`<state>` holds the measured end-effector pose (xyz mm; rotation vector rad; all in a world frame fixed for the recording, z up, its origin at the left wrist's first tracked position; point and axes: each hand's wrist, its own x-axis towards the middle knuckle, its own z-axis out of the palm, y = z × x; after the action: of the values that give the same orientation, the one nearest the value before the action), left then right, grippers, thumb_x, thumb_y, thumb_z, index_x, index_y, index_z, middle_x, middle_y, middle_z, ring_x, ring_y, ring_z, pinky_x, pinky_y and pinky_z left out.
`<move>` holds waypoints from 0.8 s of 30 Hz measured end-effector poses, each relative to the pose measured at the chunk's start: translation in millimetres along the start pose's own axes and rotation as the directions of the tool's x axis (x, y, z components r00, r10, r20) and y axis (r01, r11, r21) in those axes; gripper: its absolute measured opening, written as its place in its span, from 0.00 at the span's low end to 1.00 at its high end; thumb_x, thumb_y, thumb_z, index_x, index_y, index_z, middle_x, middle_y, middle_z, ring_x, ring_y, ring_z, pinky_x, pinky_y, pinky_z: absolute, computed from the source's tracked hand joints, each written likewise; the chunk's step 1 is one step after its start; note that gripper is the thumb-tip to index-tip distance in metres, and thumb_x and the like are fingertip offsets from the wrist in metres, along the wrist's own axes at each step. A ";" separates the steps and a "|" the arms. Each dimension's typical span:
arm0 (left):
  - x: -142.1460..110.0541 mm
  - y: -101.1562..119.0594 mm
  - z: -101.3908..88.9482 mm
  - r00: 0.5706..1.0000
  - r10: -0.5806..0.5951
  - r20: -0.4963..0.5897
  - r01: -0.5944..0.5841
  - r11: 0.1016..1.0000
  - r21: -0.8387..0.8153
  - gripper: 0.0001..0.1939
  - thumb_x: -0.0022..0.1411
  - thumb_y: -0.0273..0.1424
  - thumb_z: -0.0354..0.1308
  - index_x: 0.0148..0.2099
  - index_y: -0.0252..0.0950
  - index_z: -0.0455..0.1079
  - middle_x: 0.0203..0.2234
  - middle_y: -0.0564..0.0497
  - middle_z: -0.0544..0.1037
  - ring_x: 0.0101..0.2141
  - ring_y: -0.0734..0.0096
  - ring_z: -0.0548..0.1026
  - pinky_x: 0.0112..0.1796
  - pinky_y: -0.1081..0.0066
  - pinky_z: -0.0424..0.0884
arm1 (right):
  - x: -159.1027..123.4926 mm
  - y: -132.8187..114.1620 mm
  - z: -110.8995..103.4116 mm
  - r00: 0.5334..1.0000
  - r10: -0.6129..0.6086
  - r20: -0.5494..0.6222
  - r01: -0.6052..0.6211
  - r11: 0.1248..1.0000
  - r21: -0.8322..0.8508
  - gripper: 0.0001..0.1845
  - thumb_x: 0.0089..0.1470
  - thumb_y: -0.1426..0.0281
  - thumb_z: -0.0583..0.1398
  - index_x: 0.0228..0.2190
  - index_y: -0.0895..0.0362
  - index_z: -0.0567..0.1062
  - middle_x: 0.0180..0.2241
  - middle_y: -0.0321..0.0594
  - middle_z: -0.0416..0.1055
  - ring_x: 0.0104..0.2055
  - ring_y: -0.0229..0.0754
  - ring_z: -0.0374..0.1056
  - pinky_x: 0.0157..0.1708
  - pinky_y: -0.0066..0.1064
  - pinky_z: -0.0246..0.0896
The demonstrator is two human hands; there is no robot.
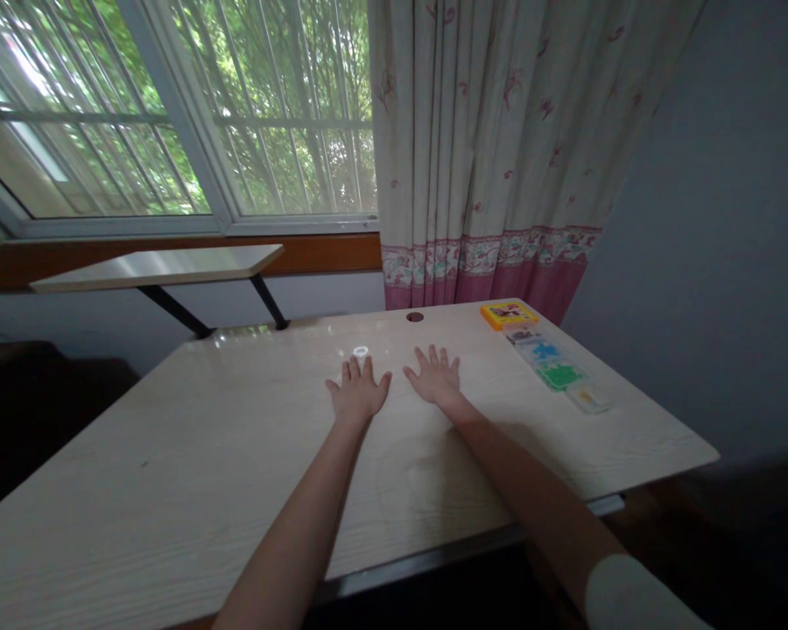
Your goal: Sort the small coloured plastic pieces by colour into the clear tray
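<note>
My left hand [358, 389] lies flat near the middle of the pale wooden desk [203, 464], its fingers spread and holding nothing. Just beyond its fingertips is a small white ring-shaped thing [361, 352], too small to name surely. To the right, my right hand [435, 376] also rests palm down with fingers apart and nothing in it. Farther right stand an orange-yellow box [509, 315] and clear plastic trays [552, 363] in a row, with grey, blue, green and yellow pieces inside. Neither hand touches them.
A raised shelf [164, 267] on black brackets stands at the desk's back left. Near the back edge is a dark round hole [415, 317]. Behind the desk hang floral curtains [486, 157] beside a barred window [282, 114]. A wall [715, 245] rises at the right.
</note>
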<state>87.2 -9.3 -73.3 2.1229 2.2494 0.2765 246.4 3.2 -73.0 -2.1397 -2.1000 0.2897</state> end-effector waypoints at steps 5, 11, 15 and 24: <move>-0.4 0.8 0.3 1.000 -0.013 -0.007 0.013 0.999 0.039 0.36 0.58 0.52 0.29 0.63 0.39 0.45 0.62 0.41 0.46 0.60 0.48 0.43 0.51 0.38 0.45 | 0.0 -1.7 0.8 1.000 0.021 -0.010 -0.021 1.000 -0.020 0.37 0.53 0.46 0.36 0.60 0.48 0.42 0.63 0.41 0.32 0.63 0.56 0.27 0.55 0.56 0.20; -1.0 1.0 0.3 1.000 -0.012 -0.011 0.012 0.999 0.045 0.37 0.58 0.52 0.29 0.63 0.39 0.46 0.62 0.41 0.46 0.60 0.48 0.44 0.51 0.38 0.45 | 0.5 -0.7 2.3 1.000 0.017 -0.026 -0.017 1.000 -0.015 0.37 0.53 0.46 0.37 0.60 0.48 0.42 0.63 0.41 0.33 0.63 0.55 0.28 0.55 0.56 0.21; -0.6 0.2 1.2 1.000 -0.008 -0.013 0.008 0.999 0.044 0.37 0.58 0.53 0.29 0.63 0.39 0.46 0.62 0.41 0.46 0.60 0.48 0.44 0.51 0.38 0.45 | 1.8 0.2 3.8 0.999 0.014 -0.035 -0.015 1.000 -0.010 0.37 0.53 0.45 0.37 0.60 0.48 0.43 0.63 0.41 0.33 0.63 0.56 0.28 0.55 0.56 0.21; -0.8 0.8 -1.2 1.000 -0.009 -0.007 0.010 0.999 0.035 0.37 0.58 0.52 0.29 0.63 0.38 0.46 0.62 0.41 0.46 0.60 0.48 0.44 0.51 0.37 0.45 | 2.4 -1.4 2.2 1.000 0.022 -0.008 -0.022 1.000 -0.021 0.37 0.53 0.46 0.37 0.60 0.48 0.41 0.63 0.41 0.32 0.63 0.55 0.27 0.55 0.56 0.21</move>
<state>87.8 -10.1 -72.1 2.1307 2.2840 0.2471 244.6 5.6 -74.9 -2.1735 -2.0851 0.2622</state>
